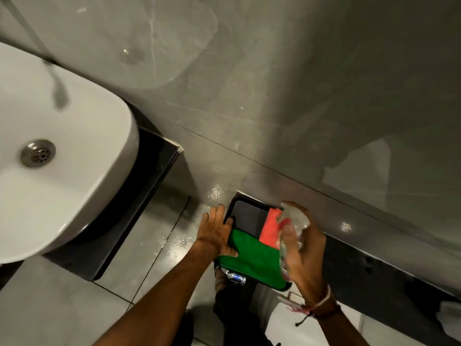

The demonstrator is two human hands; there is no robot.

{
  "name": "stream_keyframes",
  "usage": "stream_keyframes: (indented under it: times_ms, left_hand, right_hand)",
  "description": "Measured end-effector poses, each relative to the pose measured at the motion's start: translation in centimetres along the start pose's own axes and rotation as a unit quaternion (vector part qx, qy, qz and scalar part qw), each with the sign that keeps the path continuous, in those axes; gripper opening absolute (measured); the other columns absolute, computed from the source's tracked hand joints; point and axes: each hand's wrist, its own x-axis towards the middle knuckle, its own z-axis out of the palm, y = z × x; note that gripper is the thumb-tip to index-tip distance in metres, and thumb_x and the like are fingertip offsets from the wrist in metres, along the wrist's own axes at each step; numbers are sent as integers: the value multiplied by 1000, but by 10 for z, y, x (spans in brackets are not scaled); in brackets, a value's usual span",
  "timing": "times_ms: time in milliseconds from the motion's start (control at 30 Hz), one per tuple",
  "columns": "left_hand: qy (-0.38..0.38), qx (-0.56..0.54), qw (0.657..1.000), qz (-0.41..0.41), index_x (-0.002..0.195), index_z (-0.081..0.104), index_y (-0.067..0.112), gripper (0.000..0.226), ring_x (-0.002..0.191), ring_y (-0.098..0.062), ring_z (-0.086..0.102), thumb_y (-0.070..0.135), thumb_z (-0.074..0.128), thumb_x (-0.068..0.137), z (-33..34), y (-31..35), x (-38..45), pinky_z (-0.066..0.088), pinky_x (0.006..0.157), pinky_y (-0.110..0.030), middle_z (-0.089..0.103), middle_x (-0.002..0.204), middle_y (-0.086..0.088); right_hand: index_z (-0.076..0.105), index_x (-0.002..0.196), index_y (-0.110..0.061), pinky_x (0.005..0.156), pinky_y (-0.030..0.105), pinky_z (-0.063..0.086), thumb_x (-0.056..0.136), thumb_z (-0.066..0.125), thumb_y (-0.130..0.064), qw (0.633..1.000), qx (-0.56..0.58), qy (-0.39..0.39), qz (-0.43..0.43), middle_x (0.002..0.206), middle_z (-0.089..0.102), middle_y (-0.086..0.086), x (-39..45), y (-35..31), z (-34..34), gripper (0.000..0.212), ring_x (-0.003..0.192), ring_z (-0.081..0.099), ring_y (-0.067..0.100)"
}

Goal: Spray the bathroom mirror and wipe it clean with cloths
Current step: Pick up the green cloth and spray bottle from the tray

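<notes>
A dark tray [245, 216] sits low by the wall, carrying a green cloth [254, 260] and a red-orange cloth [270, 228]. My left hand [217, 233] grips the tray's left edge, thumb pressed on the green cloth. My right hand [303, 250] is wrapped around a clear spray bottle [293, 221], held over the tray's right side with its head pointing away. The mirror itself is out of view.
A white basin [62, 151] with a metal drain [38, 153] sits at left on a dark counter [139, 196]; a blurred tap [56, 86] hangs over it. Grey tiled wall fills the upper right. Wet glossy floor tiles [154, 240] lie below. A foot [220, 278] shows under the tray.
</notes>
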Motion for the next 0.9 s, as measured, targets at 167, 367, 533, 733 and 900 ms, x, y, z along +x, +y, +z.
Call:
stream_keyframes:
  times_ms: [167, 367, 533, 733, 900]
  left_hand:
    - [-9, -79, 996, -33, 124, 59, 27, 68, 121, -31, 40, 59, 78, 66, 16, 10, 0, 41, 99, -40, 41, 130, -11]
    - [8, -414, 910, -1, 102, 67, 15, 33, 103, -18, 58, 17, 81, 72, -35, -14, -45, 53, 87, -30, 60, 104, -2]
    - [177, -592, 785, 45, 92, 60, 4, 35, 72, -7, 57, -10, 83, 70, -131, -71, -117, 50, 69, -24, 60, 82, -6]
    - [385, -742, 542, 84, 98, 79, 9, 24, 83, -20, 78, 18, 81, 76, -282, -146, -208, 63, 70, -30, 82, 93, -10]
    - [411, -751, 493, 155, 115, 74, 14, 29, 99, -24, 76, 32, 62, 96, -392, -178, -260, 63, 76, -35, 78, 113, -13]
  right_hand:
    - [72, 109, -11, 84, 41, 60, 100, 45, -68, 1000, -9, 0, -4, 93, 75, 6, -4, -26, -11, 64, 87, 74, 27]
    - [72, 116, -18, 72, 25, 56, 101, 43, -67, 998, 55, 1, 6, 83, 74, -3, 10, -70, 8, 59, 74, 70, 11]
    - [68, 128, -51, 61, 33, 56, 98, 54, -63, 990, 133, -34, -21, 91, 79, -5, 30, -138, 35, 35, 64, 63, 8]
    - [76, 119, -25, 57, 22, 52, 90, 62, -49, 961, 240, -89, -102, 72, 74, -5, 62, -255, 74, 40, 57, 59, 6]
    - [76, 105, -23, 55, 22, 53, 87, 59, -61, 943, 247, -87, -204, 64, 69, -2, 103, -356, 97, 46, 54, 61, 4]
